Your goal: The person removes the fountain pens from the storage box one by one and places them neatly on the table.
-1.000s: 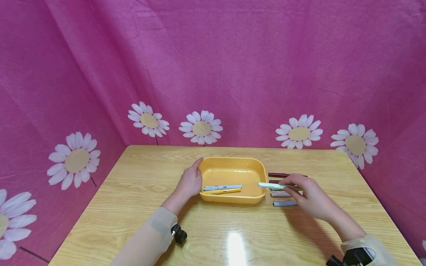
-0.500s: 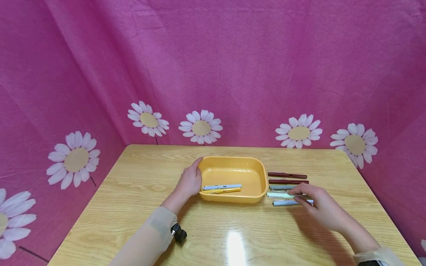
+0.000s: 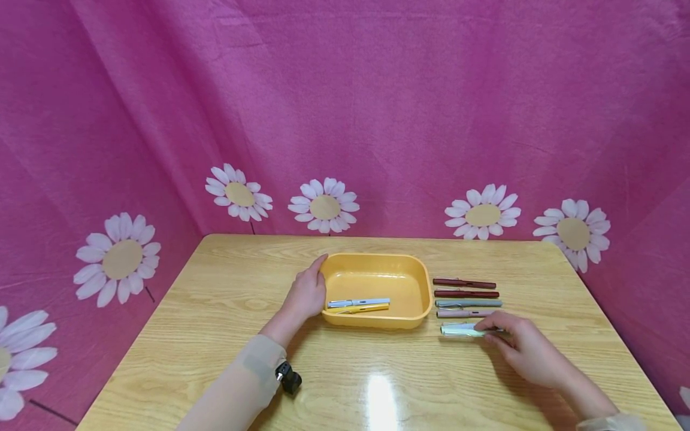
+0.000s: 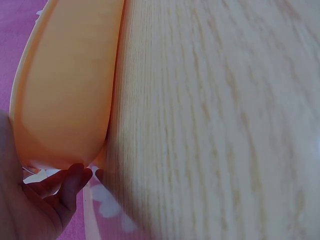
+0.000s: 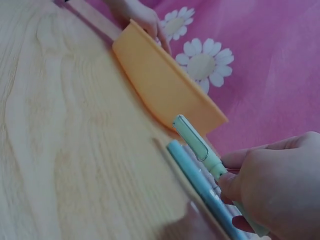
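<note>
At the tray's left end, my left hand [image 3: 306, 296] grips the yellow plastic tray [image 3: 377, 323]; in the left wrist view its curled fingers [image 4: 70, 187] meet the end wall. A white-blue pen [image 3: 360, 303] and a yellow pen [image 3: 360, 309] lie in the tray. My right hand [image 3: 520, 347] pinches a mint-green pen [image 5: 212, 162] between thumb and fingers. It is held just over a light blue pen [image 5: 200, 185] on the table, which the mint pen and hand mostly cover in the head view.
Right of the tray, two dark red pens [image 3: 466, 294], a grey-green pen [image 3: 468, 304] and a pale mauve pen [image 3: 465, 313] lie in a column on the wooden table [image 3: 242, 263]. A pink curtain [image 3: 377, 120] with daisies stands behind the table.
My right hand has brought the mint-green pen from over the tray's right rim, right and toward the front, to the light blue pen. My left hand and the tray have stayed put.
</note>
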A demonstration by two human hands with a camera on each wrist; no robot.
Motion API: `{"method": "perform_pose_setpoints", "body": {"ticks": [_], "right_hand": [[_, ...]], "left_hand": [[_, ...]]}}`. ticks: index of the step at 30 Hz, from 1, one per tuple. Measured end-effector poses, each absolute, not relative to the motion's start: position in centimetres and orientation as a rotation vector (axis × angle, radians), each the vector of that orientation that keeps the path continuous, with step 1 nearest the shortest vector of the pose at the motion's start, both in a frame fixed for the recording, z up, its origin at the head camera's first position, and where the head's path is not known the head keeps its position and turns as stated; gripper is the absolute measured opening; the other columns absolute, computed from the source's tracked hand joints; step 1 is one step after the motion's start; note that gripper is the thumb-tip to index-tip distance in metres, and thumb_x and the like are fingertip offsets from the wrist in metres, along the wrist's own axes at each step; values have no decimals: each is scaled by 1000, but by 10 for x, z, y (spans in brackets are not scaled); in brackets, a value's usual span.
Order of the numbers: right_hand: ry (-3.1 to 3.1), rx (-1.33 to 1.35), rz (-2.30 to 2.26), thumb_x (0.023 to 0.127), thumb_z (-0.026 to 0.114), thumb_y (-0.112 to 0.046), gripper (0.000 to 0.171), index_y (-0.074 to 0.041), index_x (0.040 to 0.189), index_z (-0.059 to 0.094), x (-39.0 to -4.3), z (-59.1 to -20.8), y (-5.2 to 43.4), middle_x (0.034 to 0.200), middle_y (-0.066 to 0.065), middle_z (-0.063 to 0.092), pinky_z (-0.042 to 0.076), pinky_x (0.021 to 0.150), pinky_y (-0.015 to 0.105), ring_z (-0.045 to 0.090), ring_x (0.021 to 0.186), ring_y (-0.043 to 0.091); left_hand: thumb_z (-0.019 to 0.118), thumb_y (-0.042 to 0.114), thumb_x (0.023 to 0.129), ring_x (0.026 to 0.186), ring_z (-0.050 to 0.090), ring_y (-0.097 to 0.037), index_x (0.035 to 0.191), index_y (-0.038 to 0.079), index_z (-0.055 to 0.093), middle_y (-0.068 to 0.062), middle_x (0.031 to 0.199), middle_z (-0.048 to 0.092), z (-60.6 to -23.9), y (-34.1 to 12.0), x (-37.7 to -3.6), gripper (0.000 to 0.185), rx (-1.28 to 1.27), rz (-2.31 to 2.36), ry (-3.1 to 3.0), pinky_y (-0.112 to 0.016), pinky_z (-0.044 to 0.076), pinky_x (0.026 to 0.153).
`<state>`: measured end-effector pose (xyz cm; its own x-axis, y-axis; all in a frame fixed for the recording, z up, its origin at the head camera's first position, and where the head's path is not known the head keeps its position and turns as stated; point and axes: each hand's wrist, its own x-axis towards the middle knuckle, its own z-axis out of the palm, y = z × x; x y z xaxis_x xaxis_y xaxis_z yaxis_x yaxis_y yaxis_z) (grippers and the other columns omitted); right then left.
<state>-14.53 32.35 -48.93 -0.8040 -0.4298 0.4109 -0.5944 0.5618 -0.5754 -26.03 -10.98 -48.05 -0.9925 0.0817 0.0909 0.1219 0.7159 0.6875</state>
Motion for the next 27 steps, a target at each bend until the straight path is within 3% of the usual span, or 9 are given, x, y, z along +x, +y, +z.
{"method": "perform_pose_setpoints", "body": {"ticks": [12, 21, 27], "right_hand": [[-2605, 836, 1013, 83, 77, 21, 43, -17, 104, 76, -145, -507, 330, 103, -7, 72, 47, 86, 7, 66, 96, 7], [-2651, 816, 913, 82, 79, 20, 45, -19, 104, 75, -147, -508, 332, 104, -11, 71, 49, 84, 10, 66, 96, 7], [-2675, 797, 858, 82, 81, 16, 43, -22, 103, 76, -148, -503, 331, 106, -12, 70, 55, 84, 18, 66, 98, 8]], "left_hand": [[34, 16, 113, 135, 56, -39, 163, 16, 43, -23, 148, 59, -481, -110, -261, 51, -166, -1175, -2848, -53, 42, 116], [35, 15, 113, 133, 57, -40, 162, 15, 44, -24, 147, 59, -480, -110, -260, 50, -171, -1160, -2848, -54, 44, 114], [35, 14, 113, 134, 57, -39, 162, 14, 44, -24, 147, 59, -480, -110, -260, 50, -175, -1160, -2847, -53, 44, 115]]}}
